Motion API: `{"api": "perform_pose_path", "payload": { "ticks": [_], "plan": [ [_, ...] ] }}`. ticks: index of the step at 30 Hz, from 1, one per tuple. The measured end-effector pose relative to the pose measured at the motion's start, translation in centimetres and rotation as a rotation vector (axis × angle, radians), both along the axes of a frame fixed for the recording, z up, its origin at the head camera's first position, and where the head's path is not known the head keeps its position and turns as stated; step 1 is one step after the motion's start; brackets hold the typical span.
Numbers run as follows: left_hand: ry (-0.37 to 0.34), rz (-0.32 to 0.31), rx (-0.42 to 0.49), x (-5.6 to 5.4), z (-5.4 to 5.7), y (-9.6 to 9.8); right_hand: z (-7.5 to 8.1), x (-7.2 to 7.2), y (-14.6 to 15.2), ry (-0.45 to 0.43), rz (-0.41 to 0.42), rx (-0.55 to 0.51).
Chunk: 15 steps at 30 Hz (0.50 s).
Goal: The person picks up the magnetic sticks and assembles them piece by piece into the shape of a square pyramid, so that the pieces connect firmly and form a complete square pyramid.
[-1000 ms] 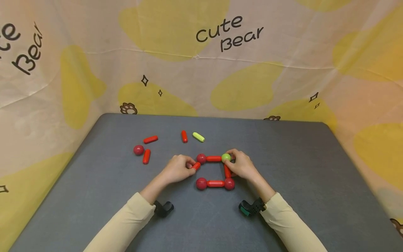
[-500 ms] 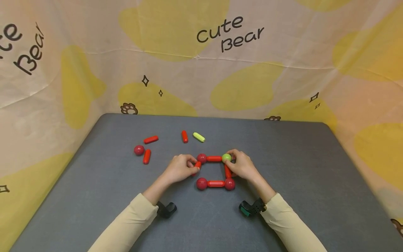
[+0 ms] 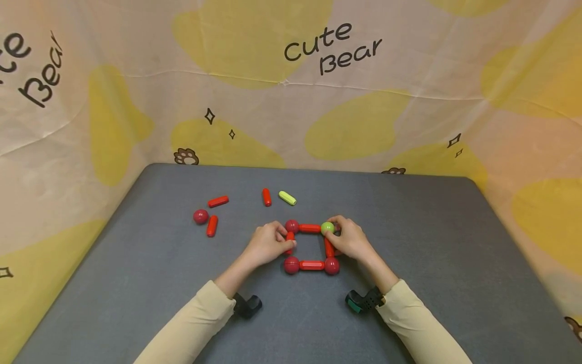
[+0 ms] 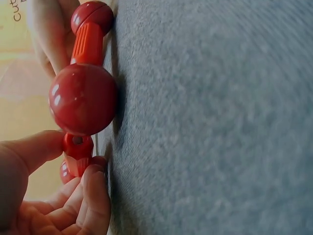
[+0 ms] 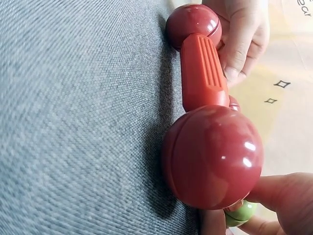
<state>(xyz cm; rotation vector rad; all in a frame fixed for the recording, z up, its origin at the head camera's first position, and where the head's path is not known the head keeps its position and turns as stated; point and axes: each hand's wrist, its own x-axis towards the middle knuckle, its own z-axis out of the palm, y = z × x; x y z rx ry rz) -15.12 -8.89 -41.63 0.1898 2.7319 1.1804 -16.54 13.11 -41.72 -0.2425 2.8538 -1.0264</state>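
Observation:
My left hand [image 3: 268, 244] pinches a short red rod [image 4: 78, 154] between thumb and fingers, at the left side of a frame of rods and balls. The rod's far end meets the far-left red ball [image 3: 292, 226]; whether it is joined I cannot tell. Its near end, with a hole showing, points at the near-left red ball [image 4: 83, 100]. At the far-right corner my right hand [image 3: 350, 237] holds the green ball [image 3: 327, 228]. Red rods form the back [image 3: 310, 228], right [image 3: 329, 247] and front [image 3: 311, 265] sides. A red ball [image 5: 212, 156] makes the near-right corner.
On the grey table [image 3: 432, 253], a loose red ball [image 3: 201, 217] lies left, beside two red rods [image 3: 212, 226]. Farther back are another red rod [image 3: 267, 197] and a yellow-green rod [image 3: 287, 197]. A patterned cloth [image 3: 254, 65] surrounds the table's back and sides.
My left hand has moved slightly right, turning the red rod from slanted to roughly in line with the frame's left side. The far-left ball has shifted back slightly. My right hand stays put.

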Motion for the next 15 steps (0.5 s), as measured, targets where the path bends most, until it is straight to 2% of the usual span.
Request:
{"api": "perform_pose_path", "payload": {
  "ticks": [6,15],
  "plan": [
    [-0.006,0.011,0.011,0.24,-0.16,0.29,-0.09,0.0,-0.02,-0.002,-0.004,0.004],
    [0.008,-0.012,0.01,0.57,-0.01,0.42,-0.09,-0.01,-0.05,0.002,-0.006,0.009]
  ]
}}
